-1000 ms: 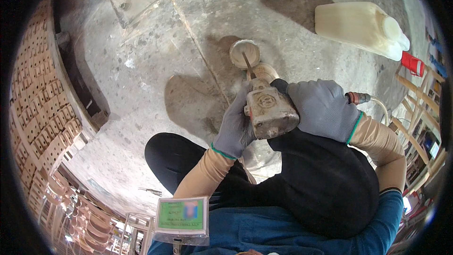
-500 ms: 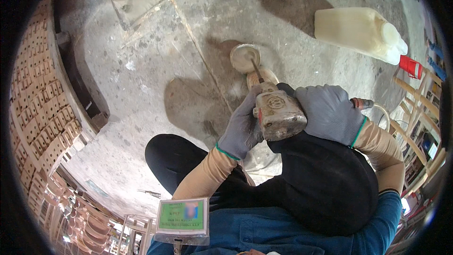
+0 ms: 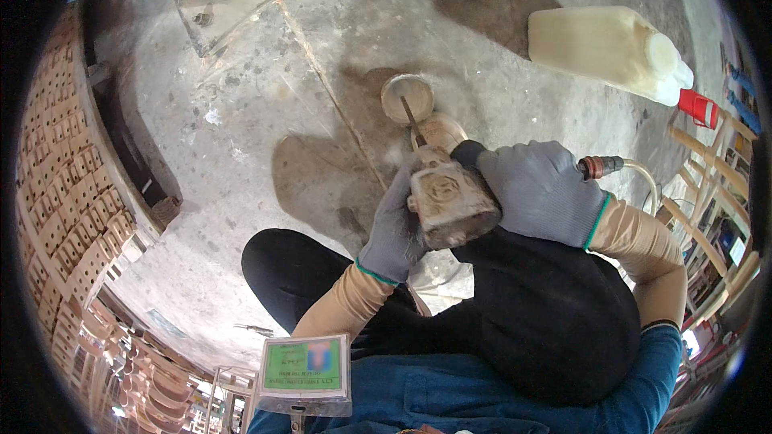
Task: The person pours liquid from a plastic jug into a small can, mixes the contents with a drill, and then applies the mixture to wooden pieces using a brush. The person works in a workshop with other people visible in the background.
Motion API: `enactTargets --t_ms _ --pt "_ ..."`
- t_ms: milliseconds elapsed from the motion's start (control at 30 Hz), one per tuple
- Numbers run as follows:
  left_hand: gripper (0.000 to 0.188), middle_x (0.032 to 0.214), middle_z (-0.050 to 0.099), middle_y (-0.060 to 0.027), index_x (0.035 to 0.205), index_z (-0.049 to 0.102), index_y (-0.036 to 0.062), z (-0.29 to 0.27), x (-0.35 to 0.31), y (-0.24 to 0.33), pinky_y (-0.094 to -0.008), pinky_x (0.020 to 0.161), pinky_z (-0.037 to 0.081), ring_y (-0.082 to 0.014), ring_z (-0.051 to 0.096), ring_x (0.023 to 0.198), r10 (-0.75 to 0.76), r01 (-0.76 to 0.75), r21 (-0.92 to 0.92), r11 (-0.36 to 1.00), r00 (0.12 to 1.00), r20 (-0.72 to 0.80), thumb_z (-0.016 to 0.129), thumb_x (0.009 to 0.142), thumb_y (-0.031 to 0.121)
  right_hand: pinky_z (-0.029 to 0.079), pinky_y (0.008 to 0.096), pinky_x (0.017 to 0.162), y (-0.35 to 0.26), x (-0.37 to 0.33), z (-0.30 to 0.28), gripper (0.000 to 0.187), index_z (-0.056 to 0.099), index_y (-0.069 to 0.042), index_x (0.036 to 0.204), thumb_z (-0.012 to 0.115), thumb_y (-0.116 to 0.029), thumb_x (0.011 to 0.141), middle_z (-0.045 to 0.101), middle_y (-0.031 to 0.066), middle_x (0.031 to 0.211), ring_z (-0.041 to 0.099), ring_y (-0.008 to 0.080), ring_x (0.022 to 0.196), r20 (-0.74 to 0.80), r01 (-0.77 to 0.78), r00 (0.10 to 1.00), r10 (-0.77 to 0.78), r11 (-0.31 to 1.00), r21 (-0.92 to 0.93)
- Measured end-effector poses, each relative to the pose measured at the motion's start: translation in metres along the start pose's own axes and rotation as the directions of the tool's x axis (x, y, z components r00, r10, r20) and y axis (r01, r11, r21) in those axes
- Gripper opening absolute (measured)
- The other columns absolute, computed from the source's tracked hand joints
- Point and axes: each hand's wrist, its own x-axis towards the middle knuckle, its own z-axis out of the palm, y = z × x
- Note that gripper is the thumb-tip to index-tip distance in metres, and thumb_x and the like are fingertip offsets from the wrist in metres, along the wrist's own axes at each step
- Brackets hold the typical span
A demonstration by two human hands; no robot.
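Both my gloved hands hold an air tool (image 3: 454, 201) with a worn, blocky metal body, above my right knee. My left hand (image 3: 392, 233) is closed against the left side of its body; the fingers are partly hidden underneath. My right hand (image 3: 543, 189) wraps round the handle. A hose coupling (image 3: 599, 167) sticks out past that hand, with a pale hose (image 3: 643, 181) attached. From the tool's front a thin rod (image 3: 412, 122) reaches over a small round dish (image 3: 408, 80); I cannot tell whether its tip touches the inside. A second round container (image 3: 442, 130) sits beside it, partly hidden by the tool.
A large whitish plastic jug (image 3: 591, 44) lies at the upper right, near a red container (image 3: 698, 108). Stacked wooden pieces with holes (image 3: 64, 217) line the left side. Wooden frames (image 3: 708, 185) stand at the right. A small metal item (image 3: 254, 329) lies by my left knee.
The tool and both hands have shifted slightly left and down in the picture. The whole view has shifted a little too. Both hands keep their hold.
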Motion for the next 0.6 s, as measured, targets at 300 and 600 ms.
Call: enactTargets --t_ms 300,600 --pt "0.041 0.116 0.056 -0.0148 0.123 0.046 0.0054 0.011 0.01 0.003 -0.0441 0.094 0.047 -0.028 0.056 0.109 -0.174 0.173 -0.089 0.981 0.985 0.001 0.047 0.095 0.035 0.047 0.0404 0.05 0.003 -0.013 0.007 0.021 0.054 -0.003 0.078 0.061 -0.022 0.071 0.058 0.0141 0.063 0.061 0.0303 0.057 -0.142 0.011 0.99 -0.013 1.0 -0.017" --pt "0.041 0.116 0.056 -0.0139 0.123 0.047 0.0049 0.027 -0.002 -0.005 -0.0426 0.095 0.046 -0.0269 0.055 0.109 0.055 -0.036 0.155 0.987 0.991 -0.122 0.047 0.095 0.035 0.048 0.0438 0.055 0.001 -0.011 0.017 0.032 0.056 -0.004 0.082 0.067 -0.031 0.069 0.059 0.015 0.064 0.062 0.0331 0.06 0.014 -0.085 0.996 0.084 0.987 0.137"
